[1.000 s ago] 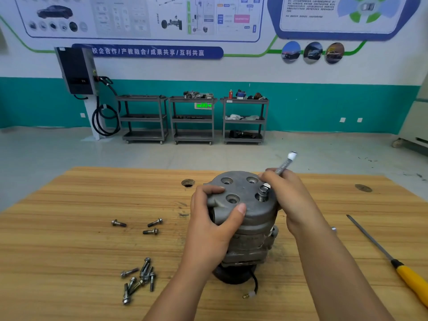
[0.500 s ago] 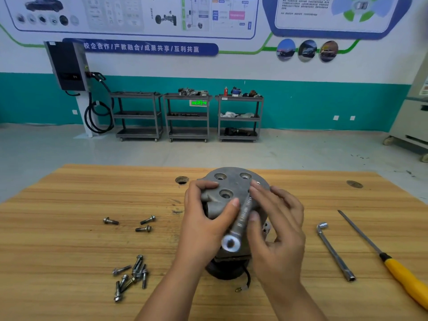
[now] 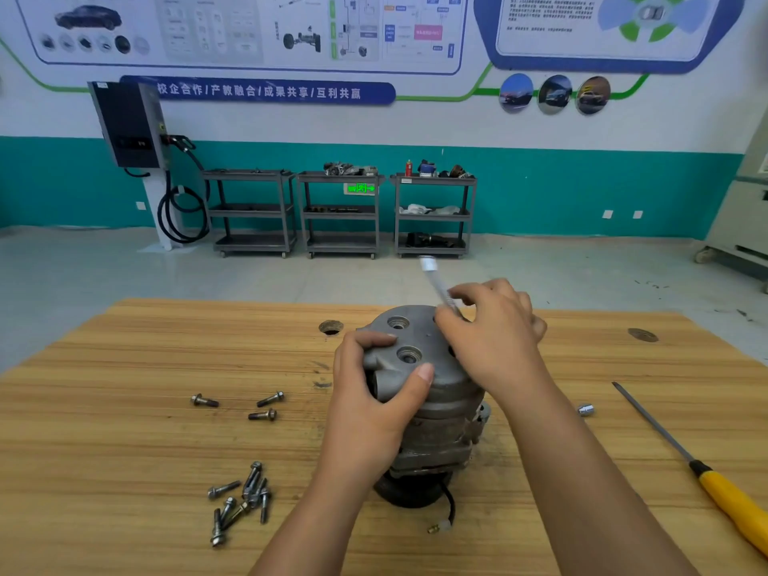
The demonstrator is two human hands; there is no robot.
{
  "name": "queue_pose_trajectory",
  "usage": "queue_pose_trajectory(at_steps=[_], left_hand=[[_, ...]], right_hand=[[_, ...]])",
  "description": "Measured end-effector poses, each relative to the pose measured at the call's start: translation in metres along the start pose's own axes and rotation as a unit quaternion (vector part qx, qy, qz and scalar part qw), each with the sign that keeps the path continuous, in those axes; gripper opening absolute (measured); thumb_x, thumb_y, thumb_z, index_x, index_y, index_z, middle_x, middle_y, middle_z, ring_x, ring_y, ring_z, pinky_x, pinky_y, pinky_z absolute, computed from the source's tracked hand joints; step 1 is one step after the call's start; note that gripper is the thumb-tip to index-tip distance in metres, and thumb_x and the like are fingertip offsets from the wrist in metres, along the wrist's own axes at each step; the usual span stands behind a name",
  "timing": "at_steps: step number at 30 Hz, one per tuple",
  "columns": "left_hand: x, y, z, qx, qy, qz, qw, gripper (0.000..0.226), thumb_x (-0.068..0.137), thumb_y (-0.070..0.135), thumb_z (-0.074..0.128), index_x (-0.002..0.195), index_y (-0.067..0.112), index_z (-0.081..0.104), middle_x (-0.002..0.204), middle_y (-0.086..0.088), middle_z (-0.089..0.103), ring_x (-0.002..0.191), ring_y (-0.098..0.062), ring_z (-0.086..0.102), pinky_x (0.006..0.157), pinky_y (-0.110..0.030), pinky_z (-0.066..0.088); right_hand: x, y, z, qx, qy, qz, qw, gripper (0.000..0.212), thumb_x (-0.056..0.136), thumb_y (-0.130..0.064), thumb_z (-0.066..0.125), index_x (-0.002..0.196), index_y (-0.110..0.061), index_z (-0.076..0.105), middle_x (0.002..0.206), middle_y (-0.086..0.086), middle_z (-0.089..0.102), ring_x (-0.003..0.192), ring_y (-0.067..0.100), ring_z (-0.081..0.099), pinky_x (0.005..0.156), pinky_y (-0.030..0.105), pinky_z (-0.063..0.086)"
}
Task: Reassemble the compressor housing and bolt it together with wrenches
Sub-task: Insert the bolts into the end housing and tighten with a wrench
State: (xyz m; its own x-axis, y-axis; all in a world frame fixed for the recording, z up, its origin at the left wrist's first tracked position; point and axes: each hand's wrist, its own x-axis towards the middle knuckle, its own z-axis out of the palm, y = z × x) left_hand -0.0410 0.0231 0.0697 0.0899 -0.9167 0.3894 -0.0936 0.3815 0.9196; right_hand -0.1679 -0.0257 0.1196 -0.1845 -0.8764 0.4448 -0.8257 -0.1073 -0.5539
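Head view, looking down on a wooden table (image 3: pixel 124 430). Shows the compressor housing (image 3: pixel 432 392) standing upright at mid-table, grey cap end up, dark pulley end down on the wood. Shows 2 open bolt holes in plain sight on the cap's left part.

Grips the cap's near-left edge with the left hand (image 3: pixel 374 405): thumb curled over the near rim, fingers wrapped over the far-left side. Pinches a slim metal wrench (image 3: pixel 436 284) in the right hand (image 3: pixel 494 338) above the cap's right side, fingers curled about the shaft. Tilts up and away to the left; upper end blurred, lower end hidden behind the hand, so cannot tell whether seated on a bolt.

Left of the housing: 3 loose bolts (image 3: pixel 262 409) lying apart, and nearer the camera a heap of bolts (image 3: pixel 241 498). Right of it: a small socket (image 3: pixel 585 409), then a yellow-handled screwdriver (image 3: pixel 723 496) lying on a slant. Trails a thin black wire (image 3: pixel 451 507) from the housing's base. Beyond the table: 3 grey carts (image 3: pixel 340 214) against a teal wall.
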Motion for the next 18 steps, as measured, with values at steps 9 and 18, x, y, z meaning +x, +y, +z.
queue_pose_trajectory(at_steps=[9, 18], left_hand=[[0.001, -0.001, 0.001, -0.011, 0.01, -0.003, 1.0, 0.033, 0.066, 0.04, 0.07, 0.092, 0.043, 0.049, 0.117, -0.001, 0.056, 0.105, -0.019, 0.06, 0.09, -0.047, 0.05], [0.001, -0.001, -0.001, -0.008, 0.011, -0.002, 1.0, 0.03, 0.065, 0.039, 0.07, 0.087, 0.046, 0.049, 0.116, -0.004, 0.058, 0.102, -0.018, 0.062, 0.087, -0.045, 0.053]], right_hand=[[-0.034, 0.022, 0.007, 0.63, 0.054, 0.15, 0.76, 0.026, 0.082, -0.008, 0.067, 0.103, -0.019, 0.057, 0.103, -0.007, 0.07, 0.087, 0.002, 0.067, 0.062, 0.013, 0.051], [-0.082, 0.021, 0.017, 0.43, 0.196, -0.107, 0.875, 0.03, 0.083, -0.007, 0.065, 0.093, -0.035, 0.063, 0.104, -0.01, 0.067, 0.107, 0.011, 0.061, 0.09, 0.024, 0.049]])
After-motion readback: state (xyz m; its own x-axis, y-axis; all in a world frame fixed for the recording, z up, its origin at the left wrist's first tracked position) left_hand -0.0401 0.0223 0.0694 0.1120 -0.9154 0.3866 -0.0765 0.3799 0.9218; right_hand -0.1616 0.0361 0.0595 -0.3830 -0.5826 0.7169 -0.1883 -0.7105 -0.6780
